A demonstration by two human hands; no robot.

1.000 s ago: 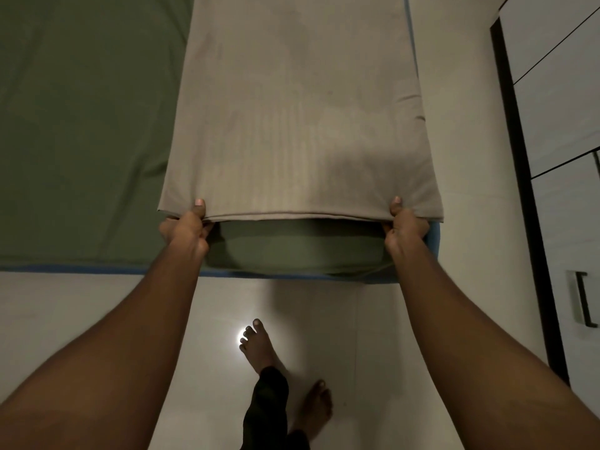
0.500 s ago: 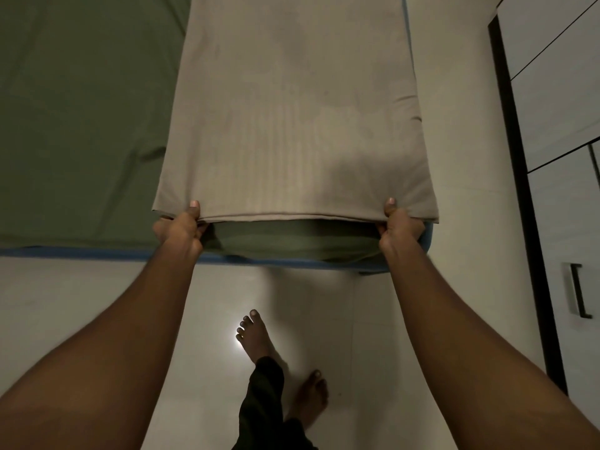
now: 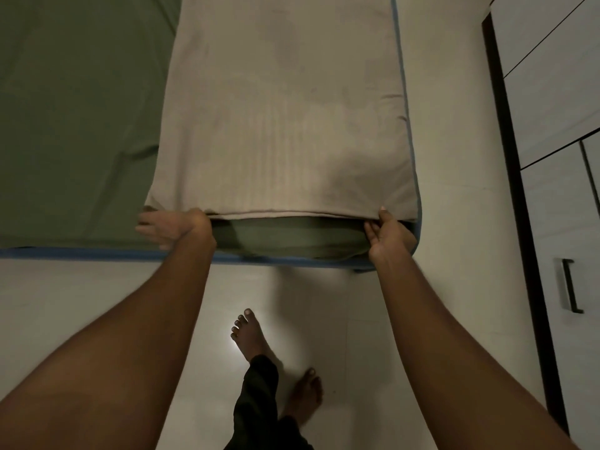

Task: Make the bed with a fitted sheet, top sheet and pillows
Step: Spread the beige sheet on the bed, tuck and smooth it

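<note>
A beige top sheet [image 3: 285, 125], folded into a long strip, lies on the right part of the bed over the green fitted sheet [image 3: 74, 125]. My left hand [image 3: 172, 226] lies blurred at the strip's near left corner, fingers straight and spread over the green sheet, holding nothing. My right hand [image 3: 388, 235] is at the near right corner, thumb on top of the beige edge and fingers under it, pinching the sheet. Below that edge the green sheet bulges over the mattress end [image 3: 292, 238].
The mattress has a blue border [image 3: 97, 254] and sits low on a pale tiled floor [image 3: 97, 303]. My bare feet [image 3: 250, 332] stand on the floor just before it. A white wardrobe with a dark handle [image 3: 569, 285] lines the right side, leaving a narrow floor strip.
The beige sheet's near edge has come down toward the mattress. My left hand has let go of its corner and spread flat; my right hand keeps its corner.
</note>
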